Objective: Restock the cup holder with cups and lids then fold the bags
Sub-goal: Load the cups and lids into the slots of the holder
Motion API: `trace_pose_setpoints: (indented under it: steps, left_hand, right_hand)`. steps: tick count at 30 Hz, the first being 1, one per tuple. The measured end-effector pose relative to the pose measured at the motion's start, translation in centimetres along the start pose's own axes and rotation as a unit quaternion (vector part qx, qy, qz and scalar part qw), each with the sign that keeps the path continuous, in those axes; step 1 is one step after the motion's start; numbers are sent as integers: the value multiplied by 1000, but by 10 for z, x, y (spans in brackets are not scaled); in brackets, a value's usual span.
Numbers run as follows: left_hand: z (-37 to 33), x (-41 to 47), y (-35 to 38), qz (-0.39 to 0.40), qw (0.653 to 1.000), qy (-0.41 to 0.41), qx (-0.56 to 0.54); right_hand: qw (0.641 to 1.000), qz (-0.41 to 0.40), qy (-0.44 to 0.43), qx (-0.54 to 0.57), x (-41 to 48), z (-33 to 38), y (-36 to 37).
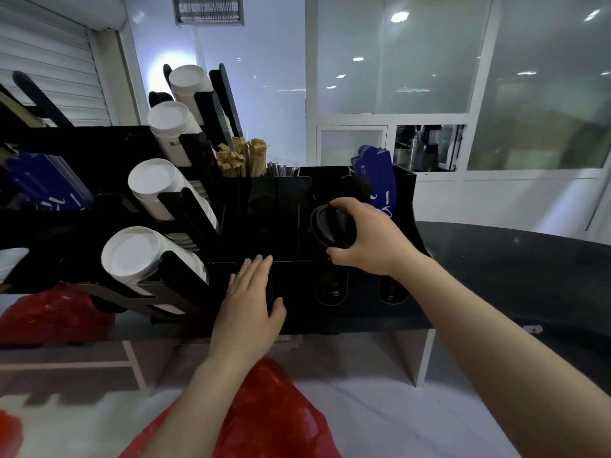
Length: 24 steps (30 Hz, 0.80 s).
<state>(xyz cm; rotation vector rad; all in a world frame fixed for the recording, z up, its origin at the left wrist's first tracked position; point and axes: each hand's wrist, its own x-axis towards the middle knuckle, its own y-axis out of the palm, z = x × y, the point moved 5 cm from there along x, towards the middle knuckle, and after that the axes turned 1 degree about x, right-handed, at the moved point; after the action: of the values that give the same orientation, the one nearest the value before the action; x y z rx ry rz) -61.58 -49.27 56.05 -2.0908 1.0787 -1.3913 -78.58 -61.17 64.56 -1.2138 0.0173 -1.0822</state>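
Head view: the cup holder (406, 206), a black compartmented rack, is shown standing on the dark surface (529, 259), with four tilted slots at its left each seen to carry a stack of white cups (155, 190); the cup part of the restocking is therefore judged largely done. The right grip (363, 238) is curled around black lids (331, 228), which are held just above a right-hand compartment of the rack, beside the blue sleeves (373, 180); the lid step is judged to be in hand. The left grip (251, 305) is laid flat, fingers straight, against the front of the rack and nothing is held in it. The folding is judged not yet begun: one red bag (274, 421) is seen crumpled below the left forearm, and a second red bag (49, 314) is seen bunched at the left under the cup slots. Wooden stirrers (241, 158) are stored behind the central compartments. Black lids against black walls are hard to separate, so it cannot be told whether one lid or several are held, nor how full the lid compartments and their front windows are. A further white cup at the left edge and a red scrap at the lower left corner are cut off.
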Motion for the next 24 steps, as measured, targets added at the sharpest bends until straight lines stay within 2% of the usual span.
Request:
trace_pose_setpoints:
  steps: [2, 4, 7, 9, 13, 17, 24]
  left_hand:
    - [-7, -6, -8, -56, 997, -1, -55]
    - [-11, -12, -10, -74, 984, -44, -156]
    - [-25, -19, 2, -2, 938, -123, -325]
    - [-35, -24, 9, 23, 915, -138, -378]
    - [-34, -34, 14, -3, 916, -166, -365]
    - [-20, -48, 24, 17, 907, -203, -369]
    - [-5, -63, 31, 31, 904, -231, -359]
  right_hand:
    - [999, -43, -5, 34, -13, 3, -8]
    - [998, -53, -14, 38, -29, 9, -9]
    - [999, -33, -39, 16, -54, 21, 5]
    - [999, -10, -52, 2, -68, 26, 19]
    - [998, 17, -53, -3, -90, 24, 42]
    - [997, 52, -46, -14, -104, 16, 58]
    - [997, 59, -35, 26, -116, 13, 65]
